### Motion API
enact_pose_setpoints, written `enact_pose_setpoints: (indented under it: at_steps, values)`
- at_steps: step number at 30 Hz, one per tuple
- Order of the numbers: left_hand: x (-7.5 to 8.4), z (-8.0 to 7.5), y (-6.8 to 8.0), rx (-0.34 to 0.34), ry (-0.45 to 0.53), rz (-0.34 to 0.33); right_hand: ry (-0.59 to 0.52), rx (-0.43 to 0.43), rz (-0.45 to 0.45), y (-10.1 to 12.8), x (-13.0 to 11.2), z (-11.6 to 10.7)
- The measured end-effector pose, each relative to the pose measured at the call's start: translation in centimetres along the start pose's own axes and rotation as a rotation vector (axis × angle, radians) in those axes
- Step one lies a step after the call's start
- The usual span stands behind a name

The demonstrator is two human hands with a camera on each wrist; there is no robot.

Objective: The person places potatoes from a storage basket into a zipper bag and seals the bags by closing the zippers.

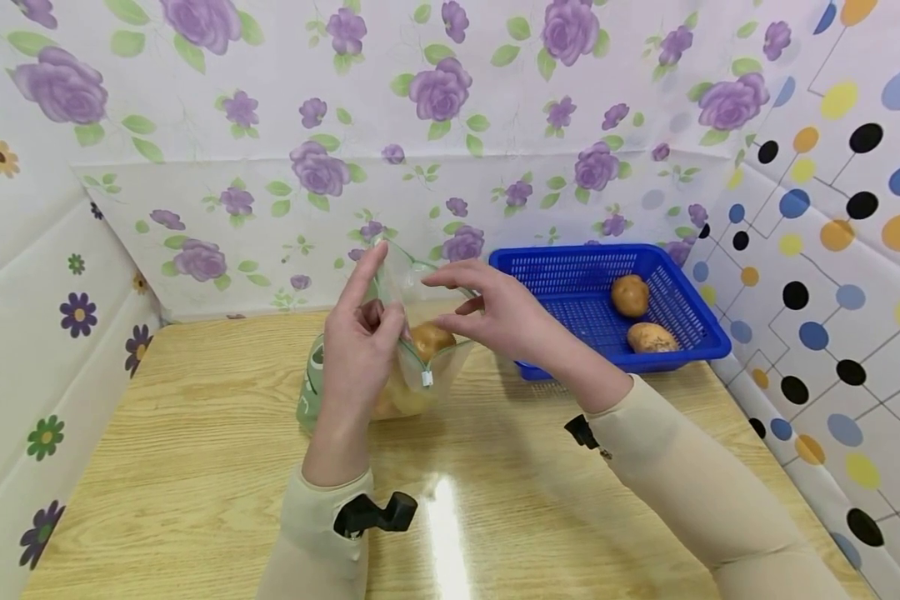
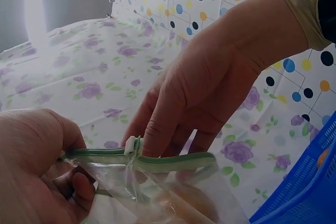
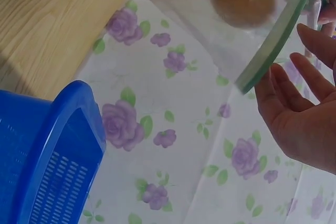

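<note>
Wooden counter (image 1: 195, 467), walled on three sides by flower- and dot-patterned sheeting. Left of centre, a clear zip bag (image 1: 412, 358) stands on the counter, its green zip strip (image 2: 157, 157) running along the top, with a white slider (image 2: 131, 144) partway along. The left hand (image 1: 360, 350) grips the bag's near top edge, fingers curled round the plastic just below the strip; the forefinger points up. Inside the bag, a brown potato (image 1: 430, 340) lies uppermost, with paler yellowish pieces beneath it; how many cannot be told. A green-and-white thing behind the left hand, beside the bag, is mostly hidden. The right hand (image 1: 495, 312) meets the far side of the bag's mouth, its fingertips (image 2: 155, 142) touching the strip next to the slider; the fingers are only lightly bent, and whether they pinch the strip cannot be told. Further right, a blue basket (image 1: 570, 275) sits against the back wall, near the right hand but apart from it, holding two potatoes: one round (image 1: 630, 295), one longer (image 1: 651, 337) in front of it.
</note>
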State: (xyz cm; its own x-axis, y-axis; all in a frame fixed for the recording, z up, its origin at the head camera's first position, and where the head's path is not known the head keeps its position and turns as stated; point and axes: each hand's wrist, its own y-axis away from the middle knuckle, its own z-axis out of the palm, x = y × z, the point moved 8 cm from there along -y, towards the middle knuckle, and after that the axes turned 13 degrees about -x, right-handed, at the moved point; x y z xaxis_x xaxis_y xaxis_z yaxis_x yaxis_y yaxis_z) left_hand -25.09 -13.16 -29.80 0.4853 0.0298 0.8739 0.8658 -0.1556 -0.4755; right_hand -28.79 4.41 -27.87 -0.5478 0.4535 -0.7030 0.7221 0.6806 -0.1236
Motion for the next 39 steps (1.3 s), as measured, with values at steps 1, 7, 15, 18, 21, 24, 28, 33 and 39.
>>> enact_pose_setpoints:
  at_steps: [1,7,15,18,21,24,28,33,39]
  values:
    - [0.0,0.0,0.0,-0.001,0.004,0.001,-0.001,0.003,0.001,0.1,0.1,0.0]
    - [-0.1,-0.1,0.2,0.005,0.024,0.003,0.022,0.036,0.001,0.9,0.8,-0.9]
    - [-0.2,-0.3,0.3,0.017,0.043,-0.001,0.054,0.076,0.104,3.0,3.7,-2.7]
    - [-0.2,-0.3,0.3,0.020,0.047,0.004,0.074,0.092,0.153,3.9,4.7,-3.4]
    - [-0.1,-0.3,0.3,0.023,0.045,0.007,0.076,0.101,0.209,4.8,5.9,-4.2]
    - [-0.2,-0.4,0.3,0.021,0.043,0.007,0.077,0.104,0.266,5.8,7.2,-5.0]
    - [-0.1,-0.4,0.2,0.015,0.044,0.014,0.095,0.090,0.323,7.2,8.9,-6.0]
    - [-0.1,-0.2,0.0,0.000,0.054,0.025,0.115,0.069,0.397,9.0,11.2,-7.0]
    - [0.0,-0.2,-0.1,-0.001,0.056,0.027,0.157,0.079,0.474,11.0,14.1,-8.4]
